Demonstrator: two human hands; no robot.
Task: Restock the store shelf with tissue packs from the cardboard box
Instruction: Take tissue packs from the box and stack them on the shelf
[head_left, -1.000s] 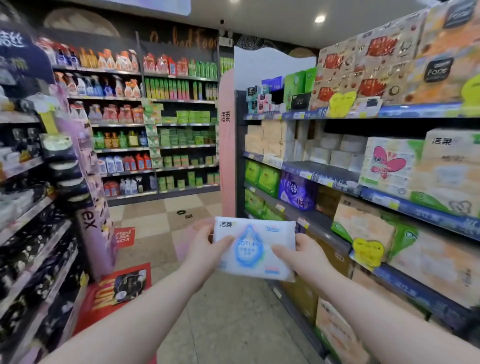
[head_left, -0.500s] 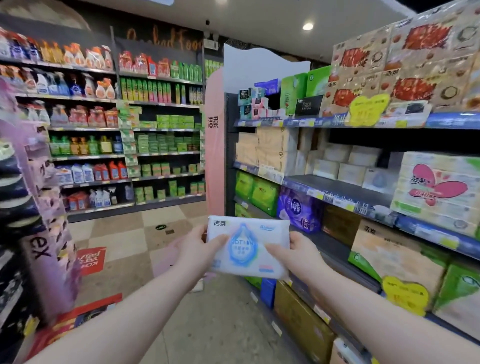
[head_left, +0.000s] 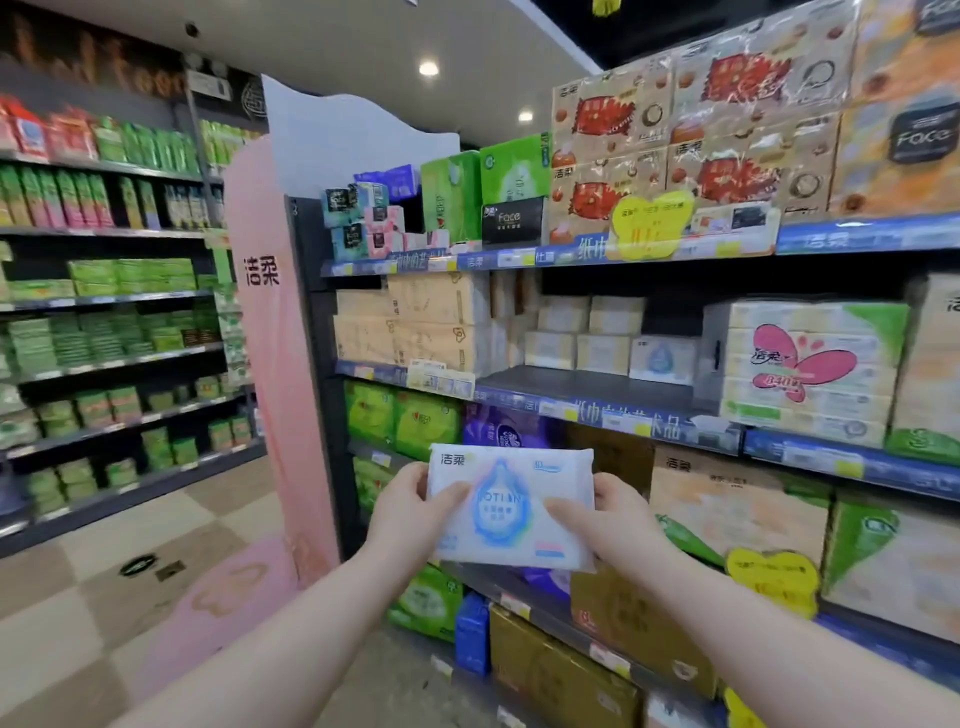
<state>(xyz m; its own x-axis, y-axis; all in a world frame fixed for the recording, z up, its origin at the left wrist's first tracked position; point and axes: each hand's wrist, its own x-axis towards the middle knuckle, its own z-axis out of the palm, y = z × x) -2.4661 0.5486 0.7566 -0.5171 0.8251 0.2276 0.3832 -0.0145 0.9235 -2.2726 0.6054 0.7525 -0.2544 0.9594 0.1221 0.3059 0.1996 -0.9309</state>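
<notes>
A white tissue pack (head_left: 511, 499) with a blue drop logo is held out in front of me, at the level of the lower shelves. My left hand (head_left: 410, 512) grips its left edge, thumb on the front. My right hand (head_left: 605, 519) grips its right edge the same way. Above the pack, the middle shelf (head_left: 587, 387) has a bare dark stretch with small white tissue packs (head_left: 597, 338) stacked at its back, one (head_left: 662, 358) bearing the same blue drop. The cardboard box is out of view.
The shelving unit on the right holds large tissue bundles: a butterfly-print bundle (head_left: 805, 364), green packs (head_left: 405, 418), beige packs (head_left: 415, 327). A pink end panel (head_left: 270, 332) stands at the unit's left end. Across the tiled aisle floor (head_left: 104, 597) runs another stocked shelf wall.
My view has swung right and closer to the tissue shelves. Both hands have carried the pack up and toward the shelving unit, grip unchanged.
</notes>
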